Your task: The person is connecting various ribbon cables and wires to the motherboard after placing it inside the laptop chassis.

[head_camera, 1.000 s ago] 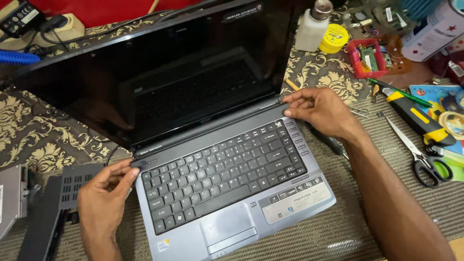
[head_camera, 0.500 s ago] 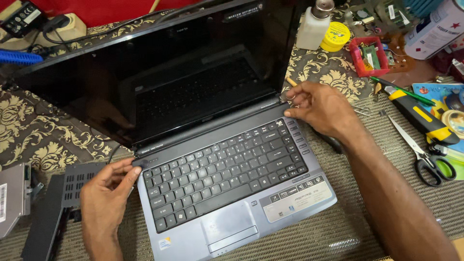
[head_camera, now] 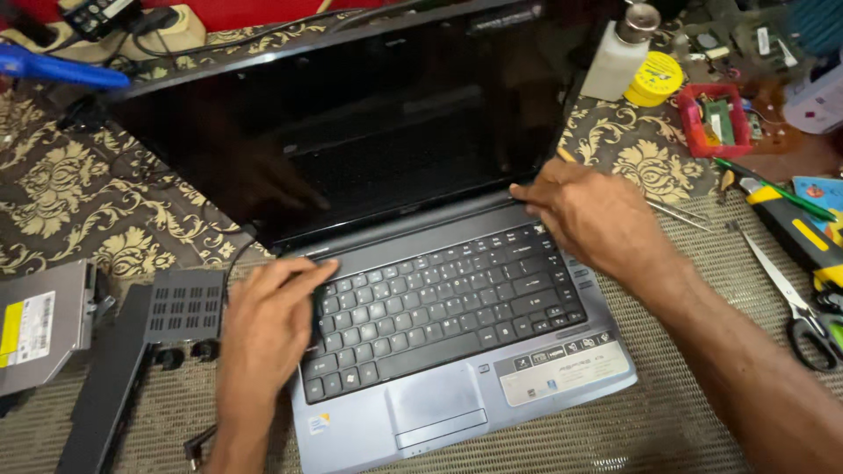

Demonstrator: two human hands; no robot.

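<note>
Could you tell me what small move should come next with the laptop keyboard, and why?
Probably lift the keyboard's left edge a little: the left hand's fingertips sit at its upper-left corner, and the right hand presses its upper-right corner by the hinge. Whether it is loose, I cannot tell.

Two bare hands (head_camera: 263, 329), sleeveless forearms

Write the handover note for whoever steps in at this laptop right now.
Left hand: open, fingertips on the top left corner of the black keyboard.
Right hand: open, fingertips at the keyboard's top right corner, by the hinge strip.
The open blue-grey laptop sits on the woven mat, its screen dark.
A silver optical drive and a black vented cover lie to the left.
Done: those parts are out. Left: the keyboard is not yet lifted.
</note>
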